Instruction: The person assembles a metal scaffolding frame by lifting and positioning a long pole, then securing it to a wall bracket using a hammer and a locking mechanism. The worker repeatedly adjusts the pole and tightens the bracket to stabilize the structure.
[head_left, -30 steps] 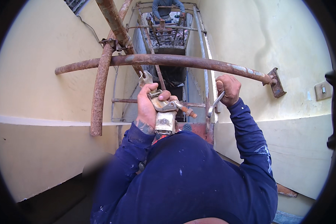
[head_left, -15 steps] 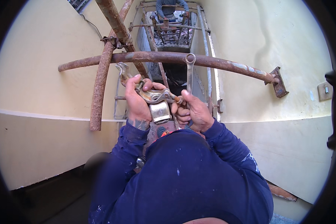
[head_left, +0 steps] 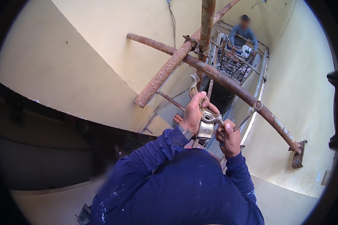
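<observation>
My left hand [head_left: 190, 117] is closed around a metal scaffold clamp [head_left: 205, 130], whose one curved jaw sticks up past the fingers while its squarish lower part hangs below them. A steel wrench [head_left: 248, 117] is gripped in my right hand [head_left: 230, 139], its ring end pointing up and to the right. The thumb and fingers of that hand also meet the clamp's bolt end on the right. My fingers hide the wrench's lower end. Both hands are in front of my chest, below a rusty scaffold pipe [head_left: 229, 80].
Another rusty pipe [head_left: 165, 73] crosses at the left, joined at a clamp to an upright pipe [head_left: 207, 26]. A flat rusty end plate [head_left: 299, 154] sits near the right wall [head_left: 308, 93]. Farther off, a person [head_left: 243, 35] holds something among more scaffold bars.
The view has swung left and tilted, so pipes and walls appear rotated. The wrench now leans to the right instead of pointing upward. Both hands keep their holds.
</observation>
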Available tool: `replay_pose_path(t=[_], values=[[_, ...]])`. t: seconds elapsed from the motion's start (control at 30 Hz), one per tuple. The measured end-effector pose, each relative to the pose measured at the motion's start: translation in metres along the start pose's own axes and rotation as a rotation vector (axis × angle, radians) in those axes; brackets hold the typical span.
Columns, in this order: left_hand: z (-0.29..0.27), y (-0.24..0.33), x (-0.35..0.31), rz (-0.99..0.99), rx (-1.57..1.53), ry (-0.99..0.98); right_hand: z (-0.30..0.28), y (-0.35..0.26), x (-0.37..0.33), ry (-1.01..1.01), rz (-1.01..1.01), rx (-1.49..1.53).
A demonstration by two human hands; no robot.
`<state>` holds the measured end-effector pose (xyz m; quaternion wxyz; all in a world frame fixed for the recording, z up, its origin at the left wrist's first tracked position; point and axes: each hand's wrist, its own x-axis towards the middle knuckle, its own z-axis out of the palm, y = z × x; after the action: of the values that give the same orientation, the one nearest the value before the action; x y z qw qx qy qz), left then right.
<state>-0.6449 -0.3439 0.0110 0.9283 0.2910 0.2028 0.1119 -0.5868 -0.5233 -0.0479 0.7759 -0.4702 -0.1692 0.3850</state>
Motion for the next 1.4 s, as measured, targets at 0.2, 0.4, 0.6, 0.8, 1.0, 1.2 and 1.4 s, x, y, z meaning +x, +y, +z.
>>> replay_pose_path(t=[0.2, 0.4, 0.6, 0.8, 1.0, 1.2, 1.4], values=[[-0.007, -0.011, 0.001, 0.143, 0.060, -0.018, 0.006, -0.012, 0.006, -0.108, 0.365, 0.268], [-0.012, -0.010, -0.009, 0.306, 0.140, 0.008, -0.001, -0.019, 0.016, -0.128, 0.383, 0.187], [-0.014, -0.004, -0.017, 0.496, 0.141, -0.055, 0.004, -0.033, 0.019, -0.306, 0.491, 0.243], [-0.014, 0.000, -0.029, 0.478, 0.038, -0.016, 0.005, -0.030, 0.029, -0.283, -0.203, -0.392], [-0.010, -0.002, -0.029, 0.521, 0.103, 0.019, 0.008, -0.022, 0.027, -0.223, 0.423, 0.127], [-0.011, 0.000, -0.034, 0.558, 0.167, 0.072, 0.005, -0.027, 0.024, -0.356, 0.590, 0.285], [-0.014, -0.010, -0.037, 0.562, 0.195, 0.068, 0.004, -0.022, 0.019, -0.296, 0.089, -0.111]])
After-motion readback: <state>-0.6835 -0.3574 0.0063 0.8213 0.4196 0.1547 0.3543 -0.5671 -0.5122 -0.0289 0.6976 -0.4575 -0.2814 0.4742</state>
